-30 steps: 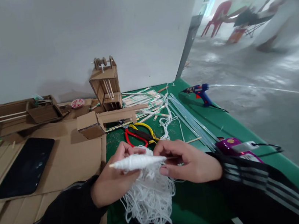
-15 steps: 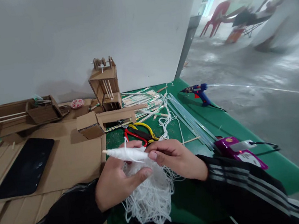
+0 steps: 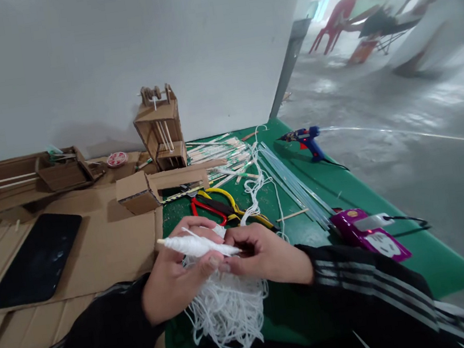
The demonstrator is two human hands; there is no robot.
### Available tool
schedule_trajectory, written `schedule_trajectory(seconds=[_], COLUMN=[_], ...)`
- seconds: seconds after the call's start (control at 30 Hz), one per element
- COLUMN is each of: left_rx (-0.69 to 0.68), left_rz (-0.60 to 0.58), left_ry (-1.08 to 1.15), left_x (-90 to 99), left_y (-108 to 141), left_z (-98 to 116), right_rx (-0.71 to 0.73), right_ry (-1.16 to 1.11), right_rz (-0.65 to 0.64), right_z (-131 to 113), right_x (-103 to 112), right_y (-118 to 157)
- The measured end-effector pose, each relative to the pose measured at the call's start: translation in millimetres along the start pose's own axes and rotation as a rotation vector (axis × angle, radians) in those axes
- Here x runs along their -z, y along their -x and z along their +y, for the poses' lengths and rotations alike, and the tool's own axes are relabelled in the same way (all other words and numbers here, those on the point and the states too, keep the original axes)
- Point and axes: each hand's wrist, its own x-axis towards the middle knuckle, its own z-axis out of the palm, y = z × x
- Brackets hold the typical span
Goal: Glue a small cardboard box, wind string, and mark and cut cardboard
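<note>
Left hand (image 3: 178, 282): I saw it curled around a thread-wound stick (image 3: 194, 245), tilted above the yarn.
Right hand (image 3: 269, 255): Its fingertips closed in at the stick's right end.
White yarn (image 3: 231, 321): Loose loops lay heaped below both hands.
Green table (image 3: 328, 183): I spotted a glue gun (image 3: 310, 141) near its right edge.

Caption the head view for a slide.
Left hand and right hand hold a string-wrapped stick, with tangled white string beneath.
</note>
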Motion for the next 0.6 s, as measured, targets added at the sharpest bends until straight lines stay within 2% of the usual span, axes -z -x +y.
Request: schedule_trajectory(seconds=[0.17,0.27,0.43,0.5,0.6], left_rx=[0.018,0.000,-0.046,-0.024,0.040], left_rz=[0.048,0.102,0.213,0.278,0.356], left_ry=[-0.096,-0.140,-0.198,-0.154,0.086], left_x=[1.6,3.2,2.9,3.9,9.9], left_y=[-2.7,-3.1,-3.7,-3.6,-5.1], left_z=[1.3,0.4,1.3,1.1,-0.1], right_rx=[0.118,0.172,0.181,0.167,0.126], right_ry=[0.226,0.241,0.202,0.168,0.049], right_rz=[0.050,0.099,0.260,0.355,0.492], right_z=[0.0,-2.4,-2.5,-0.2,2.9], right_x=[-2.4,-2.2,-3.1,-2.8,-0.1], right_y=[3.0,3.9,1.9,1.0,0.4])
